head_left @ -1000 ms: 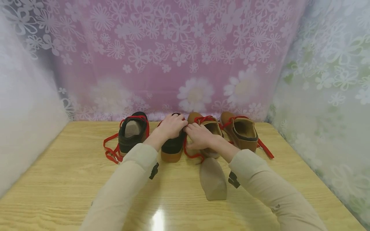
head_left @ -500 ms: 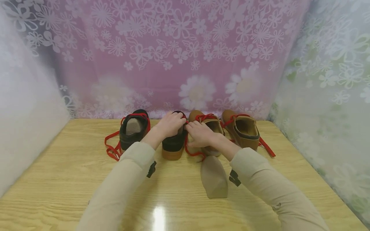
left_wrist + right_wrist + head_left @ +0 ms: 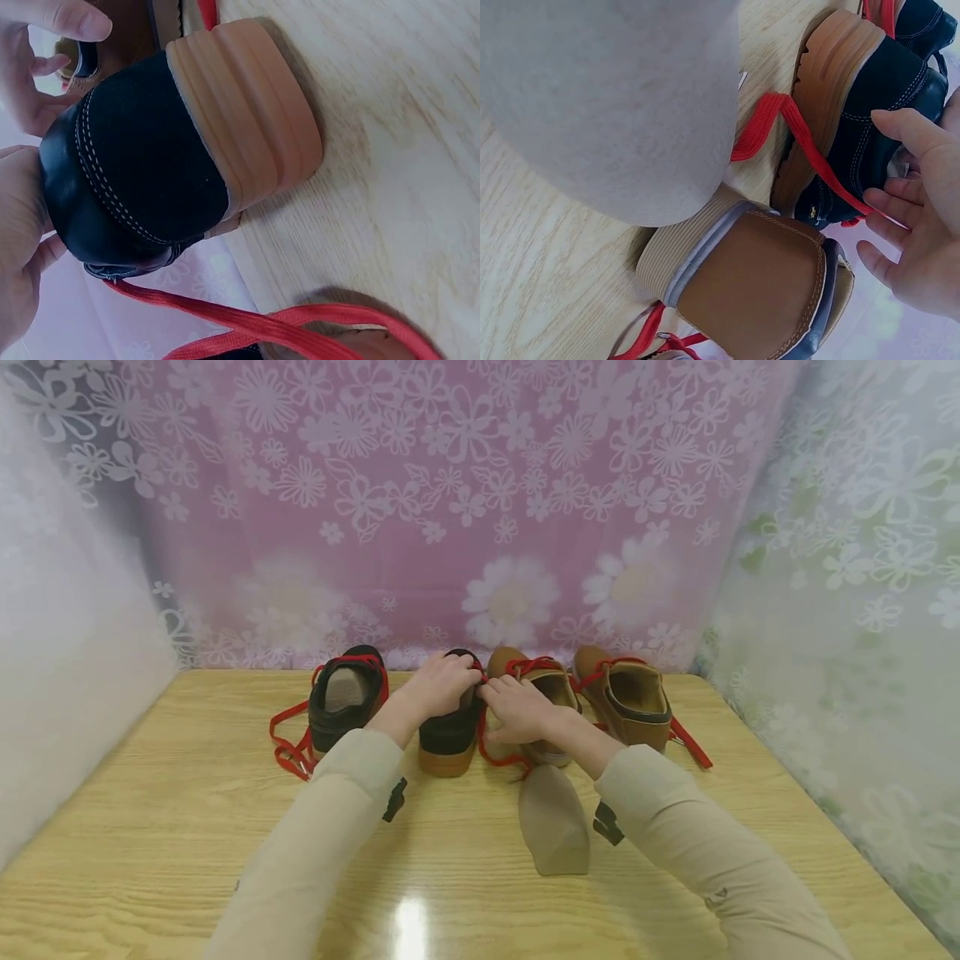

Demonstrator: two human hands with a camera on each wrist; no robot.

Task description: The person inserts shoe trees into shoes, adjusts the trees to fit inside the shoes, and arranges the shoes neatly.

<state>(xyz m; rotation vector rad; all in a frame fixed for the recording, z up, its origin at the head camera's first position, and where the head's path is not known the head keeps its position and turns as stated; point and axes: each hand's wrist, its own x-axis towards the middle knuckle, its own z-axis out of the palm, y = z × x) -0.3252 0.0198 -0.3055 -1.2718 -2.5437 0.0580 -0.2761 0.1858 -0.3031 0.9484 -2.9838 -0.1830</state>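
Observation:
A black shoe [image 3: 447, 735] with a tan sole stands heel towards me, second from the left. My left hand [image 3: 442, 683] lies over its opening, the fingers reaching down at the tongue; their tips are hidden. A strip of grey shows inside the opening. My right hand [image 3: 930, 195] is at the shoe's right side, by the red lace [image 3: 802, 139], with thumb straight and fingers loosely bent. From the left wrist, the right thumb [image 3: 95, 27] shows beyond the heel. A loose grey insole [image 3: 555, 822] lies on the table below the right hand.
Left of it stands another black shoe [image 3: 330, 727] with a grey insole [image 3: 345, 690] inside. Two brown shoes stand on the right, the nearer brown shoe [image 3: 546, 752] partly behind my right hand, the other brown shoe [image 3: 637, 731] at the end. Floral curtains surround the wooden table [image 3: 450, 877].
Both hands stay at the black shoe with almost no movement. The whole view shifts slightly; the shoes and the loose insole keep their places.

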